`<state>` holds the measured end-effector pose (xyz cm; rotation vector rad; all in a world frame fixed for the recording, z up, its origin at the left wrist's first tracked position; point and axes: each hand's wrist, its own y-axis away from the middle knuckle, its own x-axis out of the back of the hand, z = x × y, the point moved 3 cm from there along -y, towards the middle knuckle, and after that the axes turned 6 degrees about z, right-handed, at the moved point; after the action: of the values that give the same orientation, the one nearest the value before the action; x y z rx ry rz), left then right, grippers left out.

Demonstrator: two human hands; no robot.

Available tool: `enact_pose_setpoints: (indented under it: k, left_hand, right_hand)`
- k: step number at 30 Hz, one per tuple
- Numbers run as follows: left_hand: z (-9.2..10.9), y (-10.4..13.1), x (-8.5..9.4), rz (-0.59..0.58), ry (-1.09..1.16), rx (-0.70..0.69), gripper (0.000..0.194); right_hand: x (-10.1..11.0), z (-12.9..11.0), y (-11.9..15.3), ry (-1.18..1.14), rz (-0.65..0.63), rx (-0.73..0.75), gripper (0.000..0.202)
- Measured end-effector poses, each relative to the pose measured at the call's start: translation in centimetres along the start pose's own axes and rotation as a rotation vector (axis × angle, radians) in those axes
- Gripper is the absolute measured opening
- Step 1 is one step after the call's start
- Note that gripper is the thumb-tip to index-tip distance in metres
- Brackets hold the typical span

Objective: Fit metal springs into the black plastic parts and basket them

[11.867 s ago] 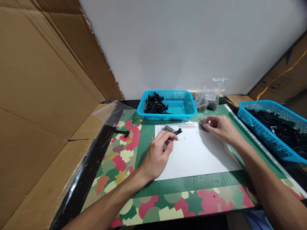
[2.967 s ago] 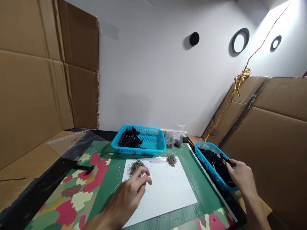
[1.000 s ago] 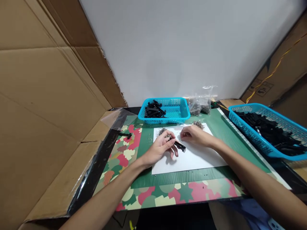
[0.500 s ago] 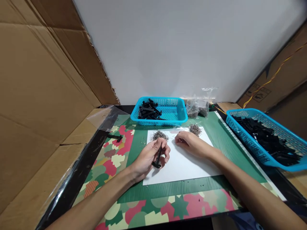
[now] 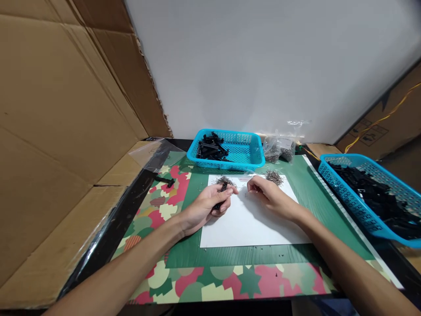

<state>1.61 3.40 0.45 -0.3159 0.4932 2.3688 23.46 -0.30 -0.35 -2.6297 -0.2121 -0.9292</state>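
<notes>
There are two hands [image 5: 210, 204] [image 5: 268, 195], two blue baskets [image 5: 225, 164] [image 5: 355, 206], two long black parts [image 5: 217, 206] [image 5: 170, 182] outside them, two heaps of small metal pieces [image 5: 223, 180] [image 5: 274, 177], two filled clear bags [image 5: 272, 152] [image 5: 287, 152] and one white sheet [image 5: 250, 230].

The left hand [image 5: 208, 204] and the right hand [image 5: 269, 195] are both bare, with slim fingers and narrow wrists. Bare too are the left forearm [image 5: 131, 261] and the right forearm [image 5: 345, 250], each long, smooth in outline and slender, widening evenly from the wrist towards the lower edge of the view (finer details, such as the fingernails, are too small to make out).
</notes>
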Motion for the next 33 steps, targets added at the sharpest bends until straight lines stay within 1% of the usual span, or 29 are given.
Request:
enact_pose_setpoints:
  k: [2,4,7,10,12,17,21,27,30,32,33]
  left_hand:
    - [-0.3,-0.1,0.2,0.002,-0.003,0.012,0.033]
    - [-0.6,-0.1,0.3,0.002,-0.018,0.031,0.031]
    - [-1.0,0.1,0.2,-0.012,-0.048,0.076,0.032]
    - [-1.1,0.6,-0.4,-0.045,-0.056,0.101,0.033]
    - [-1.2,0.8,-0.8,-0.057,-0.035,0.104,0.031]
    - [-1.5,1.0,-1.3,-0.059,0.01,0.126,0.031]
    - [-1.8,1.0,-1.1,-0.077,0.012,0.155,0.027]
    - [-1.9,1.0,-1.0,-0.085,-0.001,0.159,0.027]
    - [-1.6,1.0,-1.1,-0.056,0.009,0.118,0.029]
    - [-1.4,0.9,-1.0,-0.024,0.002,0.095,0.03]
    - [-1.3,0.8,-1.0,-0.006,-0.007,0.091,0.031]
  right_hand:
    - [0.3,-0.2,0.0,-0.045,0.023,-0.011,0.012]
    - [0.5,-0.3,0.0,-0.089,0.037,-0.029,0.013]
    - [0.4,-0.9,0.0,-0.24,0.045,-0.065,0.017]
    - [-0.1,-2.0,0.2,-0.429,0.067,-0.073,0.021]
    - [-0.7,-2.9,0.3,-0.511,0.077,-0.072,0.022]
    - [-2.2,-4.1,0.7,-0.617,0.009,-0.104,0.022]
    - [-2.5,-4.2,0.8,-0.609,-0.023,-0.107,0.022]
    - [-2.3,-4.0,0.8,-0.559,-0.005,-0.136,0.021]
    - [-2.1,-4.0,1.0,-0.505,0.074,-0.124,0.018]
    - [-1.8,-3.9,1.1,-0.387,0.168,-0.076,0.013]
    - [-1.8,-3.9,1.3,-0.299,0.214,-0.029,0.011]
